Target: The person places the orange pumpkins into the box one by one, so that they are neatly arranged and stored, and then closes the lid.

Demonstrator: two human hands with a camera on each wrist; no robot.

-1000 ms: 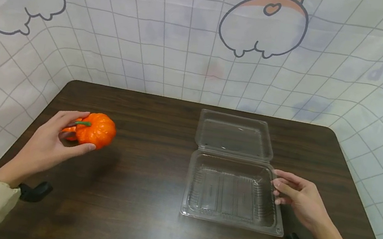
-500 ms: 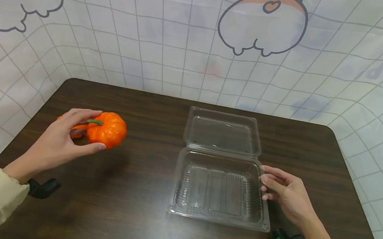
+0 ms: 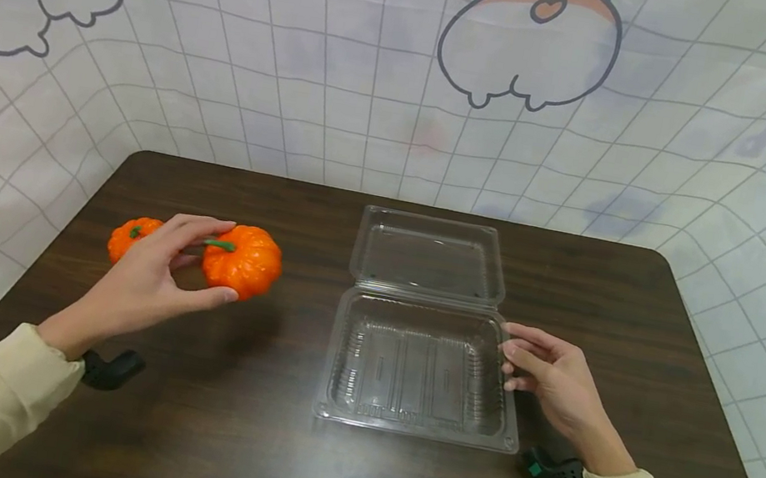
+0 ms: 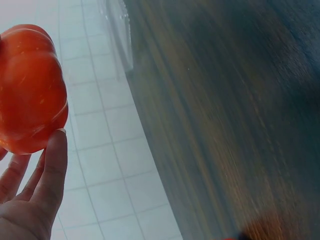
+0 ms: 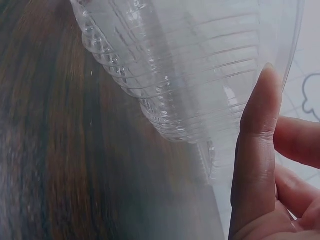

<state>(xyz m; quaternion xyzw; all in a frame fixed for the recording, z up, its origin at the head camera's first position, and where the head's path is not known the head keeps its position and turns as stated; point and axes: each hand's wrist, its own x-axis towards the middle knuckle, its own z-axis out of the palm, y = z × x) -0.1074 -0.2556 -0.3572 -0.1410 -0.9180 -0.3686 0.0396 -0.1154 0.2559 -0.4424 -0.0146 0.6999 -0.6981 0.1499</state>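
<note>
My left hand (image 3: 152, 276) grips an orange toy pumpkin (image 3: 244, 260) with a green stem, thumb in front and fingers behind, held above the table. In the left wrist view the same pumpkin (image 4: 31, 90) fills the upper left, with fingertips against its underside. My right hand (image 3: 559, 387) pinches the right rim of a clear plastic clamshell box (image 3: 412, 428), whose lid (image 3: 429, 255) lies folded back behind it. The right wrist view has the thumb along the box's ribbed side wall (image 5: 220, 60). Nothing lies inside the box.
A second orange pumpkin (image 3: 132, 235) sits on the table at the far left, partly hidden behind my left hand. The dark wooden table (image 3: 285, 459) ends at the back against a white grid-patterned curtain (image 3: 331, 95).
The left hand has carried its pumpkin to the right, uncovering the second pumpkin. My right hand has shifted the clamshell box leftward, so pumpkin and box are closer together.
</note>
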